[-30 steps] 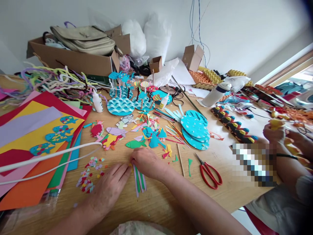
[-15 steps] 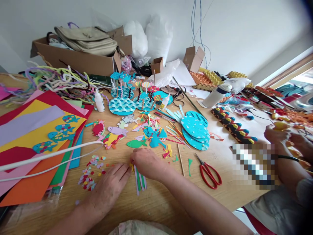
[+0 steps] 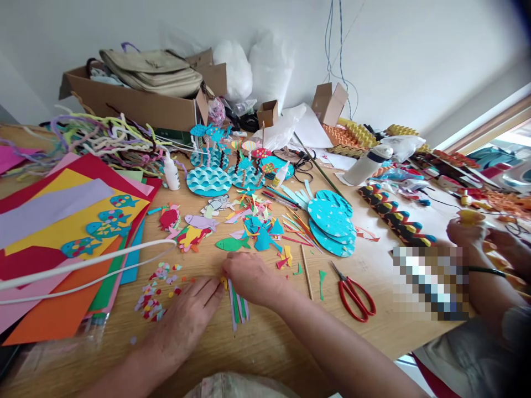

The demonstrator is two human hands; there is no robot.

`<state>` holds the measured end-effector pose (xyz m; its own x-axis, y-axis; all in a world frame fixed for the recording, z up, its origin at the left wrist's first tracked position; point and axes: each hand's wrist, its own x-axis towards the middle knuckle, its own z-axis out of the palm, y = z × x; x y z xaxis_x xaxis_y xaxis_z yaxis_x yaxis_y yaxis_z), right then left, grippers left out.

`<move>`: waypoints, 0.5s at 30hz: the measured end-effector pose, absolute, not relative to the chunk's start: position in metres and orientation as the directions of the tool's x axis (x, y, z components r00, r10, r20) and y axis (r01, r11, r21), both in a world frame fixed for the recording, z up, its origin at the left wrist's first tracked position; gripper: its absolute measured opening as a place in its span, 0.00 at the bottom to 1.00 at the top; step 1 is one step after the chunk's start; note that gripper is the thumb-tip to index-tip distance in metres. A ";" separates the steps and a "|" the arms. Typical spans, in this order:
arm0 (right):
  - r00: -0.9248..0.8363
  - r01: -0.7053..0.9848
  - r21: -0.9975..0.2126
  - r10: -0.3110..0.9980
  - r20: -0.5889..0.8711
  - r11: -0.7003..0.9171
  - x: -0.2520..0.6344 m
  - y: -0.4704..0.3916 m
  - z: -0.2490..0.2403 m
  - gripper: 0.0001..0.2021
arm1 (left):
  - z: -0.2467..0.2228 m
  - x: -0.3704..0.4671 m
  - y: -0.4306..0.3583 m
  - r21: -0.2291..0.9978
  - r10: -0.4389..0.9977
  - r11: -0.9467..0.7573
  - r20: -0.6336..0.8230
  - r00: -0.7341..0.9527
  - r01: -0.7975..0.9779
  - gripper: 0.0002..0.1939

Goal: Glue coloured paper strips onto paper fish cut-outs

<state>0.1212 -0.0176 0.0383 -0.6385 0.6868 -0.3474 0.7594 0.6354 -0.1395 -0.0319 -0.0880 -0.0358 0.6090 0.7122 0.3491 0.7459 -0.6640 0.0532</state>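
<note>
My left hand (image 3: 188, 318) rests low over the wood, its fingers together and their tips on a small yellow paper piece (image 3: 224, 282). From the other side my right hand (image 3: 251, 276) bends its fingers down onto the same piece, which is mostly hidden. Green and lilac paper strips (image 3: 238, 309) lie just below my right hand. Beyond the hands is a green paper fish (image 3: 232, 244). Small coloured paper dots (image 3: 153, 296) are scattered left of my left hand. Red-handled scissors (image 3: 354, 296) and a thin wooden stick (image 3: 307, 271) lie to the right.
Coloured paper sheets (image 3: 83, 287) cover the left side, with a white cable (image 3: 124, 251) across them. Glue bottles (image 3: 171, 172), blue discs (image 3: 332, 221) and paper scraps stand or lie beyond. Another person's hands (image 3: 468, 229) hold something yellow at the right.
The view has shifted very slightly. Both hands stay in nearly the same place at the small yellow piece.
</note>
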 end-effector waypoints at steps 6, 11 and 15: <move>-0.588 0.808 -0.173 0.753 -0.296 0.563 0.128 -0.010 0.040 0.12 | -0.035 -0.032 -0.088 -0.004 0.674 -0.676 0.401 0.621 0.737 0.22; -0.593 0.804 -0.188 0.744 -0.307 0.564 0.129 -0.010 0.039 0.11 | -0.032 -0.032 -0.089 -0.025 0.678 -0.672 0.381 0.628 0.740 0.22; -0.605 0.794 -0.179 0.726 -0.328 0.581 0.124 -0.014 0.034 0.12 | -0.031 -0.031 -0.089 -0.026 0.687 -0.671 0.355 0.635 0.741 0.21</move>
<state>0.1239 -0.0145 0.0344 -0.6045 0.7257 -0.3285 0.7942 0.5807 -0.1787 -0.0307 -0.0892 -0.0306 0.6346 0.6867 0.3546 0.7408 -0.6713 -0.0257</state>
